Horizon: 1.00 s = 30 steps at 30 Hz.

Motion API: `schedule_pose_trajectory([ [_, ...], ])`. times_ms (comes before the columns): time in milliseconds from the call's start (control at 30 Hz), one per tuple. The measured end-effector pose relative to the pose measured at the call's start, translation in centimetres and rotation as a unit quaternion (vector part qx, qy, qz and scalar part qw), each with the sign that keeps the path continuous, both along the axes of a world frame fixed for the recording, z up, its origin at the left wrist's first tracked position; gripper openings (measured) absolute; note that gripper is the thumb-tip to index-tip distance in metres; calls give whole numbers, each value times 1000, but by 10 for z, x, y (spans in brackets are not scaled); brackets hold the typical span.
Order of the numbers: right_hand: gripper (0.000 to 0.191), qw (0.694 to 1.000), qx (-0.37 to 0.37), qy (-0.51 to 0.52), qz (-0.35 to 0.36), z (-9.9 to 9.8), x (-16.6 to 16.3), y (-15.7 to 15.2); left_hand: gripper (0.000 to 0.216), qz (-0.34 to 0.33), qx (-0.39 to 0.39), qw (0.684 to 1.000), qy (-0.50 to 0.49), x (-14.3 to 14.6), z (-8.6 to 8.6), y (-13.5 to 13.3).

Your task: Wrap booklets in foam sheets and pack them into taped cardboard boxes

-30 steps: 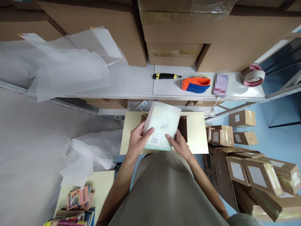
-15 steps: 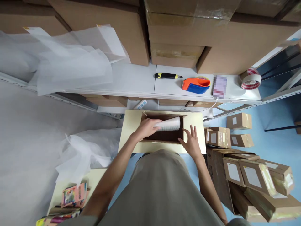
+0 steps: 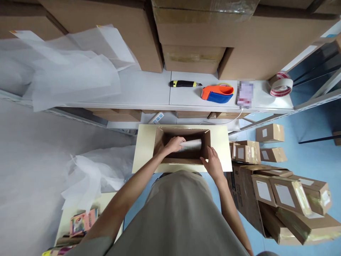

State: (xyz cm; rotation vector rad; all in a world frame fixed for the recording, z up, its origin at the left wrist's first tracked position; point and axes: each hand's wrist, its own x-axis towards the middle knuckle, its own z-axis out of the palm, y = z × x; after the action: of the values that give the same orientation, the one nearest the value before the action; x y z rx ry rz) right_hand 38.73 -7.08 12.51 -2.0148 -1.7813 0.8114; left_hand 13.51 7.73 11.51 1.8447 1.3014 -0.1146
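Observation:
An open cardboard box (image 3: 157, 144) stands on a pale yellow board in front of me. My left hand (image 3: 175, 144) reaches inside it, fingers closed round the left end of a white wrapped roll (image 3: 192, 145). The roll lies lengthwise within the box, below the rim; what is inside the wrapping I cannot make out. At the box's right end is my right hand (image 3: 213, 163), its thumb at the near corner and its fingers along the outer wall, closed on that wall.
On the shelf (image 3: 144, 89) lie a utility knife (image 3: 185, 84), an orange and blue tape dispenser (image 3: 217, 94), a phone (image 3: 245, 94) and tape rolls (image 3: 281, 87). White foam sheets (image 3: 77, 74) hang at left. Taped boxes (image 3: 285, 195) pile up on the right.
My left hand has lowered the white wrapped roll deeper into the box. My right hand's spread fingers have come in against the box's right wall.

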Motion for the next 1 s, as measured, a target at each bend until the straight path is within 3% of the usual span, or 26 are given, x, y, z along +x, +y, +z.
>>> schedule_pose_trajectory([
  [167,68,1000,12,6,4,3,0,1,48,-51,-20,998,24,9,-23,-3],
  [300,66,1000,14,2,9,3,3,0,52,-49,-29,997,49,15,-38,-11],
  [433,66,1000,12,-8,16,3,6,-2,60,-32,-28,997,67,15,-41,-17],
  [633,64,999,15,-9,31,16,7,-5,72,-20,-12,998,57,8,-33,-29],
  [800,59,999,40,16,30,35,7,-1,68,-12,120,992,-19,-15,-16,-64],
  [933,53,997,55,40,40,40,3,10,64,52,232,971,-9,-38,9,-101],
  [1000,50,996,57,49,57,38,0,18,69,128,259,957,11,-49,20,-115],
])
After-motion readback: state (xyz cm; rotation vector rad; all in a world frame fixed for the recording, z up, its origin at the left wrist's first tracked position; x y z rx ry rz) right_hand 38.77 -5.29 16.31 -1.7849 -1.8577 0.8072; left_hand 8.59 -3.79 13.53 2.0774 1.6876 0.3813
